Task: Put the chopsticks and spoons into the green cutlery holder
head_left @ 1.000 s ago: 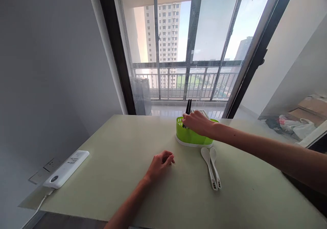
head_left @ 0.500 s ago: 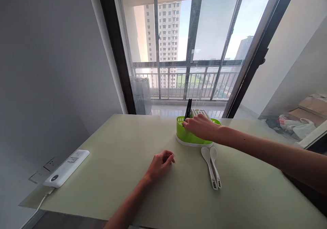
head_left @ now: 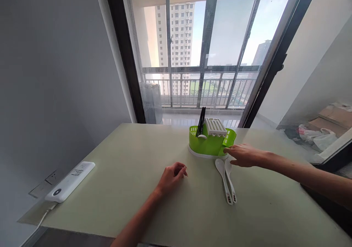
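Observation:
A bright green cutlery holder [head_left: 207,146] with a white base stands near the far edge of the table. Black chopsticks [head_left: 201,122] lean in its left compartment, where a white spoon head [head_left: 202,137] also shows at the rim. My right hand [head_left: 243,155] hovers at the holder's front right corner, thumb and fingers apart with nothing in them, just over the spoon bowls. Below it, two white spoons, a left one [head_left: 224,181] and a right one [head_left: 230,179], lie side by side. Resting on the table, my left hand [head_left: 173,176] is loosely curled and holds nothing.
The pale green table [head_left: 132,166] reaches toward a glass sliding door [head_left: 189,56]. A white power strip [head_left: 70,181] with a cable lies at the left edge. A slotted white piece [head_left: 216,126] sits on the holder's middle. Cardboard boxes [head_left: 334,118] and bags are at the far right.
My right hand has moved from the holder's left compartment to the right and toward me, uncovering the spoon head at the rim. My left hand stays put.

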Action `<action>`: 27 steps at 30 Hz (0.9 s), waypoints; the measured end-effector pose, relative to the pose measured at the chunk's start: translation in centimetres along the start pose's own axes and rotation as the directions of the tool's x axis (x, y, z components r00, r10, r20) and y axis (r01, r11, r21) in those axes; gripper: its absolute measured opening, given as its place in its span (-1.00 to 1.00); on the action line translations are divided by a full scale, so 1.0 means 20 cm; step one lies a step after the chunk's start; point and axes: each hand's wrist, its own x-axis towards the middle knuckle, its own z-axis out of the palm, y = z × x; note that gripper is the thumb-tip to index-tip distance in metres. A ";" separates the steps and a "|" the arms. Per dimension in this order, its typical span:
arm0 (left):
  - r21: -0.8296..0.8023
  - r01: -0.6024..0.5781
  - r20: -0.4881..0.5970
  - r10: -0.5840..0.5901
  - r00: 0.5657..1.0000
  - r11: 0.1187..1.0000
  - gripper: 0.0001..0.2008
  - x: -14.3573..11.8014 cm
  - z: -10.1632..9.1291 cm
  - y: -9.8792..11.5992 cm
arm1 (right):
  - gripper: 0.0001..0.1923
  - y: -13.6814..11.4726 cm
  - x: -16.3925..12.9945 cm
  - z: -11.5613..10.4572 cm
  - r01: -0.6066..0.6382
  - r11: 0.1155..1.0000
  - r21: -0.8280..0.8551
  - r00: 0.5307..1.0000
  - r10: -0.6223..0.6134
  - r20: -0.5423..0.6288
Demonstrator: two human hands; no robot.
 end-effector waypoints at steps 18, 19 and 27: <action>0.004 -0.011 -0.006 0.011 1.000 1.000 -0.63 0.00 0.00 0.01 | -0.70 0.14 -0.08 -0.29 -0.055 0.912 0.406 0.985 -0.016 0.170; 0.003 -0.011 -0.007 0.011 1.000 1.000 -0.64 0.00 0.00 0.01 | -0.68 0.13 -0.10 -0.37 0.009 0.917 0.399 0.990 -0.063 0.123; -0.009 0.001 -0.003 -0.001 1.000 1.000 -0.61 0.00 0.00 0.01 | -0.62 -0.05 -0.03 -0.91 -0.028 0.978 0.205 0.924 0.104 -0.368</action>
